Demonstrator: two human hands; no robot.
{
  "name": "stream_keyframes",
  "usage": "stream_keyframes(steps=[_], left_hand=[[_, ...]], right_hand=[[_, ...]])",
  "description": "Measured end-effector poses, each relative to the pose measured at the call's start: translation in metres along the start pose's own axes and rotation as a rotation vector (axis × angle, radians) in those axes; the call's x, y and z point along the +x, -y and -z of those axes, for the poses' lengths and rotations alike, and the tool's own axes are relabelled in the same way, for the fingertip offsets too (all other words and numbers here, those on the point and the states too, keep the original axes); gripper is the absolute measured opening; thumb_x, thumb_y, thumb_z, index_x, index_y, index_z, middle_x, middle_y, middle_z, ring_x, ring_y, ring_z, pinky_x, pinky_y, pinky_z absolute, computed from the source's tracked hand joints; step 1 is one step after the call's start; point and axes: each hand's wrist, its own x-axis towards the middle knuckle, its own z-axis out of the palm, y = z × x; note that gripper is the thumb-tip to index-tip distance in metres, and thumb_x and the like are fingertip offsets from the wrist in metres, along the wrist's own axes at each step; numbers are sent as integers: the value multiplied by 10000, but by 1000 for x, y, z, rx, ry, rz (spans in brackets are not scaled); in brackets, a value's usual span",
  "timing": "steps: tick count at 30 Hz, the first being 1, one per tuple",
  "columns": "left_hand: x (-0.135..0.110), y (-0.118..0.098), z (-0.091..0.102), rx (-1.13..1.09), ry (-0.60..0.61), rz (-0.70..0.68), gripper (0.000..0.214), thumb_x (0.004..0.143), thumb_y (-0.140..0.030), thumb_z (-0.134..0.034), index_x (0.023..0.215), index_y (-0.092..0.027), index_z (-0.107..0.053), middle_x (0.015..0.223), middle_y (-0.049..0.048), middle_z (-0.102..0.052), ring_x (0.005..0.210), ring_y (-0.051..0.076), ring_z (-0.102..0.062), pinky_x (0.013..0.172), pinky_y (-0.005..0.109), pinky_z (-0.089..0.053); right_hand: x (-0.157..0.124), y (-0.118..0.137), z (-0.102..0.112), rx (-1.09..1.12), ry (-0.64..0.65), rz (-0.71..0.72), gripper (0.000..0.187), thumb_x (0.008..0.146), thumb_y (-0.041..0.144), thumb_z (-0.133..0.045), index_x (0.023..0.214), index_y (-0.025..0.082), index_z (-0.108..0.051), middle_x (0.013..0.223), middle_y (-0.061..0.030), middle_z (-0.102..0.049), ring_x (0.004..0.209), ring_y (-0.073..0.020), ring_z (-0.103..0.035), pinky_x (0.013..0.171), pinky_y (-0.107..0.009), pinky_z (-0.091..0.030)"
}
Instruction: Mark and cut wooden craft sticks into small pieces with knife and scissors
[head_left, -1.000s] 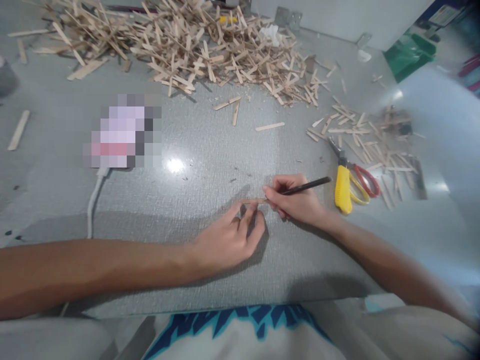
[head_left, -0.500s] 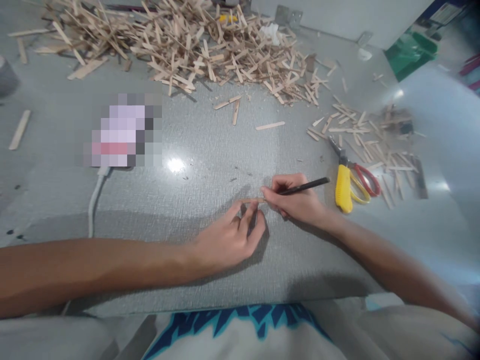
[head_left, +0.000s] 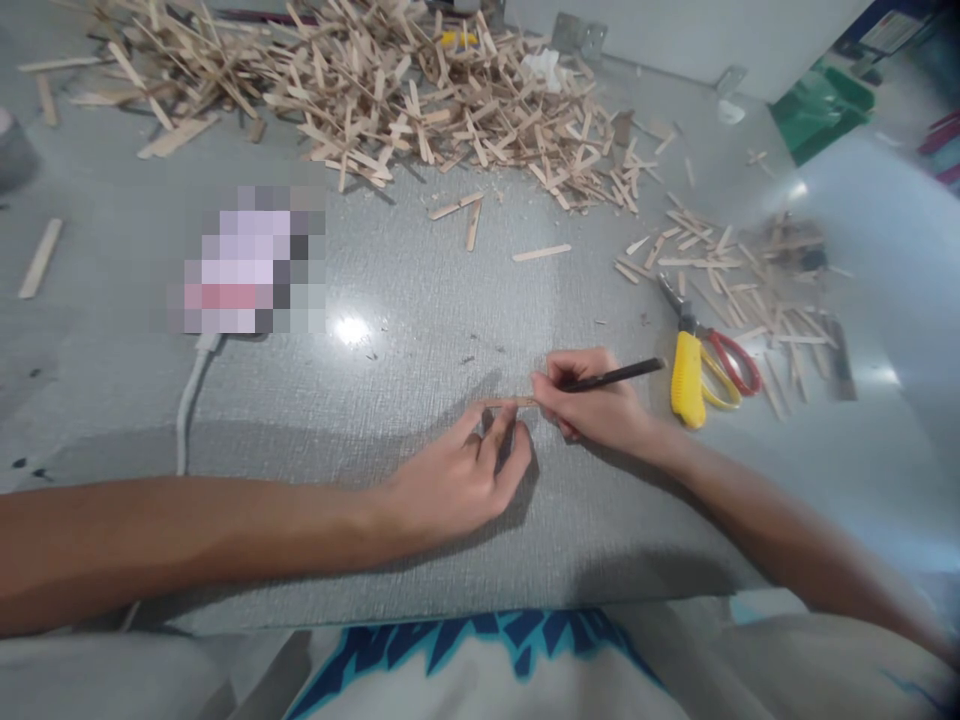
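A thin wooden stick [head_left: 506,402] lies flat on the grey table [head_left: 420,300] in front of me. My left hand [head_left: 457,480] rests on the table with its fingertips pinched on the stick, pressing it down. My right hand [head_left: 592,400] is closed around a dark pencil [head_left: 615,375], whose tip touches the stick's right end. The pencil's back end points right, towards the scissors.
A big heap of wooden sticks [head_left: 375,80] covers the far side of the table, with a smaller scatter [head_left: 735,270] at the right. Yellow-and-red scissors [head_left: 697,355] lie just right of my right hand. A blurred object with a white cable [head_left: 187,400] sits at the left.
Almost nothing differs. My right hand and the pencil tip have shifted very slightly along the stick's right end; my left hand stays put.
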Motion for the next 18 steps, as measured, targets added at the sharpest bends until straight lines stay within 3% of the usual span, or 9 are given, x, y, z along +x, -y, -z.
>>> stream_keyframes(steps=[7,14,16,18], left_hand=[[1,1,1,19,-13,9,279,1053,-175,-587,1227,-3,-721,1136,241,-824,1042,291,-816,1005,464,-639],[-1,1,-3,-17,-6,37,310,1056,-177,-550,1250,17,-692,1257,288,-780,740,214,-781,1021,463,-614],[-1,4,-1,0,-10,39,299,1035,-123,-542,1253,26,-684,1243,290,-782,717,213,-767,1025,471,-600],[0,11,4,21,-11,56,292,1005,-36,-523,1240,10,-690,1142,232,-815,699,205,-748,1038,468,-579]], right_hand=[[1,0,1,57,2,-22,440,962,351,-738,617,229,-494,465,57,-549,313,-78,-496,292,-171,-387],[0,1,2,133,4,-7,431,945,437,-794,677,217,-538,500,58,-594,328,-71,-487,301,-174,-371],[0,0,1,146,4,16,427,931,472,-811,704,211,-561,526,54,-612,349,-72,-493,318,-182,-379],[-1,-3,0,151,6,37,432,919,505,-824,725,208,-576,546,49,-621,370,-78,-506,336,-190,-383]])
